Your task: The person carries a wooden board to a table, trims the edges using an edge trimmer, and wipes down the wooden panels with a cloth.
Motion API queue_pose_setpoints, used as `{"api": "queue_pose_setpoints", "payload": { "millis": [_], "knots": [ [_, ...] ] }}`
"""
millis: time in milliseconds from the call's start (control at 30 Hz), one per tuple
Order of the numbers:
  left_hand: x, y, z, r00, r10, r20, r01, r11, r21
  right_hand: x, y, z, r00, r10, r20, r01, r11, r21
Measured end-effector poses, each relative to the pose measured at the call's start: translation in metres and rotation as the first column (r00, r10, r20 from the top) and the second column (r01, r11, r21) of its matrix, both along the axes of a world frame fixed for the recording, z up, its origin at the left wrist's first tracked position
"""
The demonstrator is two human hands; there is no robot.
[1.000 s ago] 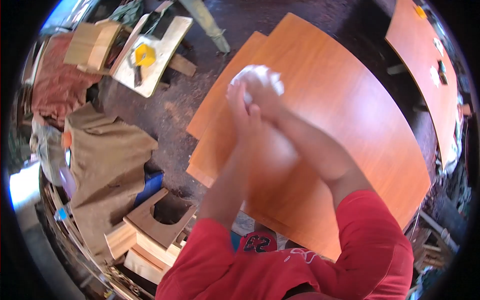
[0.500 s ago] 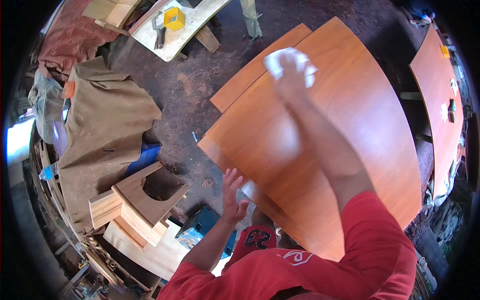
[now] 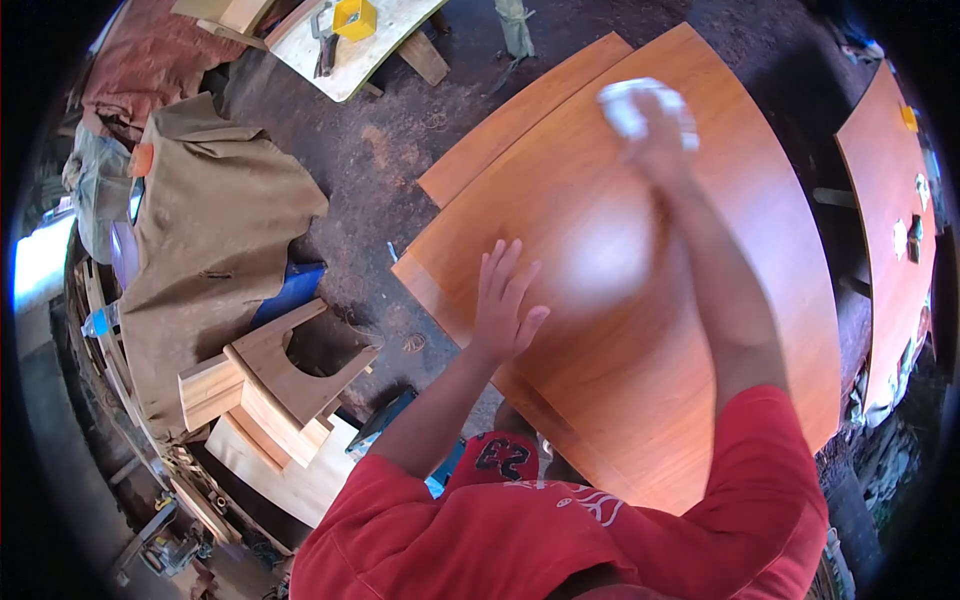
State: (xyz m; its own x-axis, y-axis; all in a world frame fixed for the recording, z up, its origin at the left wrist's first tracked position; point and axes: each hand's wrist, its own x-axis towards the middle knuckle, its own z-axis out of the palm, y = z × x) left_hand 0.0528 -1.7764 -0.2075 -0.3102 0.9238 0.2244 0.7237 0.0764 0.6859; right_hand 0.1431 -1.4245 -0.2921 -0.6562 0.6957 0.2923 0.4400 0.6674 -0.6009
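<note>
A large brown wooden panel (image 3: 740,280) with a glossy surface lies before me, one long side curved. Near its far end my right hand (image 3: 660,135) presses a white cloth (image 3: 625,108) against the wood; motion blurs the fingers a little. My left hand (image 3: 507,305) is over the panel's near left edge, fingers spread and holding nothing. Whether its palm touches the wood, I cannot tell. A narrower wooden board (image 3: 530,110) runs along the panel's far left side.
To the left are a brown cloth cover (image 3: 220,220) and a wooden piece with a rounded cutout (image 3: 290,370). A white bench (image 3: 345,75) at the back holds a yellow container (image 3: 354,18) and a clamp (image 3: 325,45). Another wooden panel (image 3: 885,250) stands at the right.
My right hand has slid the white cloth to the right across the panel. My left hand has moved up and right, from beside the panel to over its edge.
</note>
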Motion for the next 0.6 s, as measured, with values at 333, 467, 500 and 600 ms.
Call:
{"api": "queue_pose_setpoints", "payload": {
  "millis": [333, 467, 500, 600],
  "knots": [
    [0.020, 0.140, -0.023, 0.945, 0.034, -0.326, -0.147, 0.933, -0.329, 0.030, -0.045, 0.035, 0.860, -0.314, 0.403, 0.226, 0.941, 0.252],
    [0.026, 0.146, -0.026, 0.902, 0.044, -0.429, -0.230, 0.891, -0.391, -0.016, 0.002, 0.043, 0.923, -0.133, 0.361, 0.057, 0.976, 0.212],
    [0.026, 0.146, -0.026, 0.887, 0.044, -0.460, -0.251, 0.882, -0.400, -0.031, 0.028, 0.042, 0.921, -0.165, 0.353, 0.090, 0.971, 0.221],
    [0.030, 0.146, -0.026, 0.877, 0.026, -0.480, -0.250, 0.878, -0.409, -0.047, 0.091, 0.032, 0.899, -0.290, 0.329, 0.200, 0.938, 0.283]
  ]
}}
